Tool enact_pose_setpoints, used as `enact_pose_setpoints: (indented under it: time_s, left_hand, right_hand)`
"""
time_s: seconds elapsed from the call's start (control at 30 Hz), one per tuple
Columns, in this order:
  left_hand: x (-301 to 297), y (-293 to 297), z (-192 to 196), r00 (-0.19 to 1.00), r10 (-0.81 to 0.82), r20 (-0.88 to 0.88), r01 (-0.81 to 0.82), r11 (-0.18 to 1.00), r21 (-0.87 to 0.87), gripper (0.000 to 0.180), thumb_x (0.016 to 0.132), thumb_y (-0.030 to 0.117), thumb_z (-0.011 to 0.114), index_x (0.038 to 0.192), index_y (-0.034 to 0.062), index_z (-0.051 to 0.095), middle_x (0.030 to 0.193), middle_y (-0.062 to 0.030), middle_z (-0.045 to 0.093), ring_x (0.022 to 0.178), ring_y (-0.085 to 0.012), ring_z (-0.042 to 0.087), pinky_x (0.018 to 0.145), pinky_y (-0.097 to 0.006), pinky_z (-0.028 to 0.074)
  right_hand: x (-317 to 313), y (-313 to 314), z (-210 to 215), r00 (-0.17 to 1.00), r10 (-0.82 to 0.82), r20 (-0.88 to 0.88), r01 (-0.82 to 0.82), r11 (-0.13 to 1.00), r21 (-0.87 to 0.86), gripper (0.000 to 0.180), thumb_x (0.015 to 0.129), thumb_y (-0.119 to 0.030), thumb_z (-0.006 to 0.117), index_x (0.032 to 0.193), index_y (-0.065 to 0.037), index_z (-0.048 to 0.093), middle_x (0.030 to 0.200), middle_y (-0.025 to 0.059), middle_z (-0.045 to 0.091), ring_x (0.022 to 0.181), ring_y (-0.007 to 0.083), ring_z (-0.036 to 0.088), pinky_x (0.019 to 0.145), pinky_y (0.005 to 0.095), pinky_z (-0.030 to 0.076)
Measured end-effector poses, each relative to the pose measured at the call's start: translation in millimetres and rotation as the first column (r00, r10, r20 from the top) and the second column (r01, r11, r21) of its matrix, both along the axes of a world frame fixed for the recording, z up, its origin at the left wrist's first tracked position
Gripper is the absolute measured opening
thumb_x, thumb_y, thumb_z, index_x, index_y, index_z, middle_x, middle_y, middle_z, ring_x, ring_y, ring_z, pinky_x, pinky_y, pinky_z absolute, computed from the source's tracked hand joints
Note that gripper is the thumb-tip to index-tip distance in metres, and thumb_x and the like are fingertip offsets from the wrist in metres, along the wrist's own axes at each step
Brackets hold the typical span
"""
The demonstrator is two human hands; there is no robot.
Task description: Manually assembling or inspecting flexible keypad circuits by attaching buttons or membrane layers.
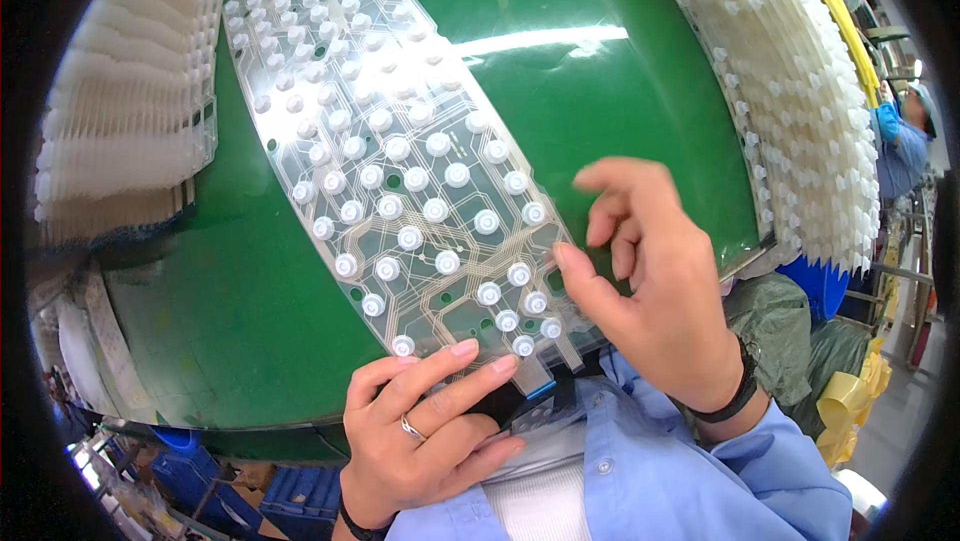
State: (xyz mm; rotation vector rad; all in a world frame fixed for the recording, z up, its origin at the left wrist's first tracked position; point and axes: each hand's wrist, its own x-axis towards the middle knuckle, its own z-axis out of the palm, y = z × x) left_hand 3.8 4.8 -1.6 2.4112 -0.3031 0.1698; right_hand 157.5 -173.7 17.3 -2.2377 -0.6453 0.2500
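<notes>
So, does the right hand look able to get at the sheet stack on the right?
Probably yes: the right hand appears to hold nothing, and only green tabletop shows between it and the sheet stack. Whether it touches the clear sheet beside it is hard to tell.

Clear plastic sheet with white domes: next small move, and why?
I'd probably bring the right hand onto the right edge of the clear plastic sheet with white domes to steady it: the left hand has fingertips over the near edge, while the right thumb and forefinger are spread beside that right edge.
</notes>
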Motion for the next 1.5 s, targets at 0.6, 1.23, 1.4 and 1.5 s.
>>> enact_pose_setpoints:
  time_s: [0.6,1.23,1.4,1.5]
  left_hand:
    - [10,-8,31,0.976,-0.216,0.006,0.201,0.897,-0.394,0.022,0.072,0.024,0.079,0.073,0.0057,0.067,0.115,-0.0159,0.070,0.117,-0.0364,0.061,0.095,-0.048,0.045]
    - [-3,43,17,0.983,0.184,0.009,-0.166,0.904,-0.393,0.017,0.076,0.022,0.079,0.078,0.0086,0.069,0.109,-0.0060,0.073,0.108,-0.0256,0.066,0.093,-0.037,0.045]
    - [-22,57,8,0.973,0.231,-0.010,-0.218,0.902,-0.372,0.016,0.076,0.020,0.080,0.079,0.0091,0.068,0.110,-0.0052,0.073,0.106,-0.0240,0.066,0.092,-0.037,0.045]
    - [-14,49,15,0.976,0.212,0.050,-0.174,0.897,-0.407,0.015,0.078,0.020,0.079,0.081,0.0098,0.068,0.112,-0.0043,0.072,0.109,-0.0232,0.064,0.093,-0.038,0.045]
  right_hand:
    - [-70,-67,34,0.888,-0.048,-0.458,0.282,0.842,0.460,0.032,0.096,-0.002,0.055,0.127,0.006,0.056,0.110,0.0164,0.069,0.080,0.0181,0.071,0.066,0.0303,0.056]
    - [22,-175,136,0.498,-0.315,0.808,0.570,0.821,-0.031,0.072,0.086,-0.015,0.066,0.149,-0.002,0.034,0.150,0.0175,0.039,0.140,0.0287,0.036,0.116,0.0392,0.023]
    - [-9,26,203,0.651,0.719,0.242,-0.694,0.694,-0.193,0.062,0.082,-0.023,0.072,0.133,0.004,0.049,0.131,0.0200,0.056,0.126,0.0359,0.050,0.111,0.0463,0.032]
    - [0,114,194,0.433,0.728,0.531,-0.789,0.592,-0.168,0.049,0.082,-0.018,0.071,0.125,0.001,0.056,0.121,0.0210,0.060,0.116,0.0401,0.055,0.104,0.0477,0.040]
